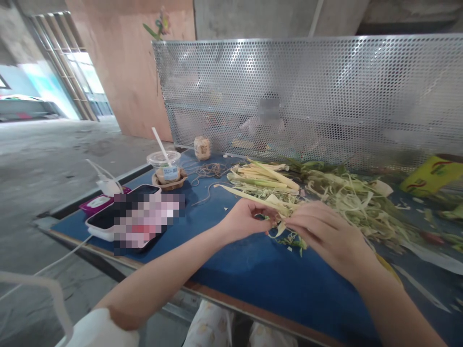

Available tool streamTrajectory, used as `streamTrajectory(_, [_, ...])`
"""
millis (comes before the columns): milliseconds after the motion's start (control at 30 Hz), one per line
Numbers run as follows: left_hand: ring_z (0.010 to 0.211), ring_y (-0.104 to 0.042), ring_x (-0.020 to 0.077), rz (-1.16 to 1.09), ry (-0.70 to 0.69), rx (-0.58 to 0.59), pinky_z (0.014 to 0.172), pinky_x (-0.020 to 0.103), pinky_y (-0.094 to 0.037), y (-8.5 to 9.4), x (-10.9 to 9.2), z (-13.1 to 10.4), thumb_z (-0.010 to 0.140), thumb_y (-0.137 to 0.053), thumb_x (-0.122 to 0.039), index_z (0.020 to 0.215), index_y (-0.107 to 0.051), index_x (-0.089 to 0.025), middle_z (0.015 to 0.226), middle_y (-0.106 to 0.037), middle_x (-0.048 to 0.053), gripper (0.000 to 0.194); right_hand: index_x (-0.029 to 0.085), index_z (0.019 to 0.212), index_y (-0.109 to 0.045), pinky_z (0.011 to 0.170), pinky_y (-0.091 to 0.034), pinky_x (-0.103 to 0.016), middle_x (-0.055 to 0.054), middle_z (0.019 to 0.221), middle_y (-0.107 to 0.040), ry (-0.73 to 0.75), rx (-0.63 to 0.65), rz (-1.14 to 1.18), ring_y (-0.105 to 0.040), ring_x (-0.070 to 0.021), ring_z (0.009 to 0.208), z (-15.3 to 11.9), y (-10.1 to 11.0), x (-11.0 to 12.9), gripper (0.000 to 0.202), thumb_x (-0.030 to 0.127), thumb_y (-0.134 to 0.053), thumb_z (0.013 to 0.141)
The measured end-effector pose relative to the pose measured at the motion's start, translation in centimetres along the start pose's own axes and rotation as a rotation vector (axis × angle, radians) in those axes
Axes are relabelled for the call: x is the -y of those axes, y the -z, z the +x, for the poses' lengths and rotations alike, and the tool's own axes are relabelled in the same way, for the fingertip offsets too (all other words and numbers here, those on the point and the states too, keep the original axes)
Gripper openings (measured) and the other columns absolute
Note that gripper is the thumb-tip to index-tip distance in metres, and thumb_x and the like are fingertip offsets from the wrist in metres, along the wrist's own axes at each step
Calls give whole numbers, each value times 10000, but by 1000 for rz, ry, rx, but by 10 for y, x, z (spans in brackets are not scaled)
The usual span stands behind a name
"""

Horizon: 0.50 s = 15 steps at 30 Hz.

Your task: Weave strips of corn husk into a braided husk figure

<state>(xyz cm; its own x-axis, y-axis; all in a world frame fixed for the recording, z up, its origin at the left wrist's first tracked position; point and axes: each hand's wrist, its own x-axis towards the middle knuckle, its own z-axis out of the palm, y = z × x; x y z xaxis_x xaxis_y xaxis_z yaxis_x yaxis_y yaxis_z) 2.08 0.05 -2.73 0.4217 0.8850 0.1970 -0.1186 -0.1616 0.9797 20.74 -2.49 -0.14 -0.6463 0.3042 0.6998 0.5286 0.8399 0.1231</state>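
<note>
My left hand (246, 220) is closed around a long pale green plant stalk (243, 193), whose thin tip points to the upper left. At the stalk's other end, the fingers of my right hand (327, 236) are pinched together on it, close to the left fingertips. Thin strips of peel hang between the two hands. Just beyond them lies a bundle of pale yellow-green stalks (269, 176). Small green leafy scraps (294, 241) lie on the blue table below the fingers. My right fingers partly hide the held end.
A heap of peelings (347, 197) spreads to the right, near a yellow container (432, 174). At left are a lidded drink cup (168, 166) with a straw, phones (123, 212), a purple power strip (96, 203) and string (210, 171). A perforated metal panel (307, 86) stands behind; a person sits beyond.
</note>
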Motion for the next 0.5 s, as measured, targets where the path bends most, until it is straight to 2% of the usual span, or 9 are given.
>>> streamTrajectory(100, [553, -515, 84, 112, -29, -22, 525, 220, -465, 2, 2, 0, 603, -659, -169, 707, -649, -113, 735, -595, 27, 119, 177, 919, -553, 810, -450, -294, -43, 835, -619, -38, 4, 12, -546, -160, 848, -1, -1, -1, 115, 130, -507, 824])
streamTrajectory(267, [496, -498, 73, 210, -46, -92, 499, 220, -468, 0, 1, 0, 634, -654, -210, 717, -661, -116, 759, -620, 40, 125, 176, 903, -584, 791, -456, -331, -70, 838, -625, 22, 50, -62, -545, -187, 848, -2, -2, -4, 192, 148, -397, 872])
streamTrajectory(367, [528, -515, 82, 287, -130, -103, 497, 195, -453, -1, -2, -1, 657, -641, -197, 739, -674, -127, 735, -631, 36, 112, 195, 827, -605, 760, -464, -331, -58, 789, -630, -43, 82, -61, -561, -182, 795, 1, -3, -2, 185, 169, -424, 859])
streamTrajectory(500, [614, -550, 101, 441, -238, -65, 514, 167, -417, 0, -7, -4, 704, -616, -230, 743, -688, -142, 724, -646, 38, 121, 198, 724, -588, 715, -469, -302, -42, 745, -641, -148, 57, -8, -583, -164, 735, 6, -4, 1, 153, 145, -481, 820])
